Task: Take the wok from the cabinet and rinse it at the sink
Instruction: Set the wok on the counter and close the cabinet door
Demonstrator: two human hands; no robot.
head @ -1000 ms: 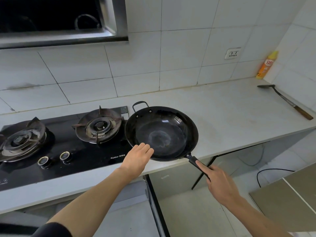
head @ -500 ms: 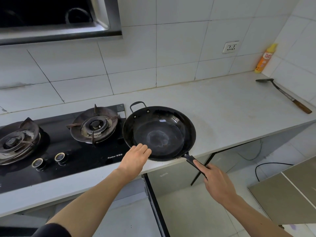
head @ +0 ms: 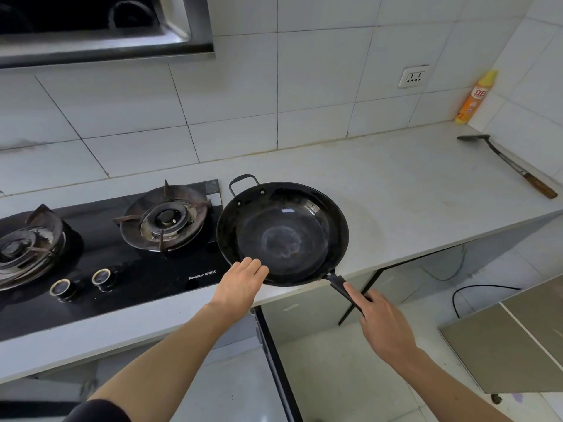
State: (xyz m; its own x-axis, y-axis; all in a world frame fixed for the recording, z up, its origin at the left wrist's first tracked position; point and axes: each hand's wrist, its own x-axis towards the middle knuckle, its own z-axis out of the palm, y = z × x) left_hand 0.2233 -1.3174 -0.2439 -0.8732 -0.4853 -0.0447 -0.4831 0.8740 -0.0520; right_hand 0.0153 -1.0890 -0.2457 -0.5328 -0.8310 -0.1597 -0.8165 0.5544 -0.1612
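Note:
The black wok (head: 283, 239) sits on the pale countertop (head: 396, 184) just right of the gas hob, its small loop handle pointing to the wall. My left hand (head: 240, 284) holds the wok's near left rim, fingers curled over the edge. My right hand (head: 384, 324) grips the long black handle (head: 338, 281), which sticks out past the counter's front edge, with the index finger stretched along it. The wok is empty inside. No sink is in view.
A two-burner gas hob (head: 164, 217) lies left of the wok, under a range hood (head: 106, 32). A metal spatula (head: 505, 161) and an orange bottle (head: 475, 97) stand at the far right corner. An open cabinet door (head: 511, 345) juts out at lower right.
Both hands and the wok stay almost where they were. Only my view has shifted a little to the right.

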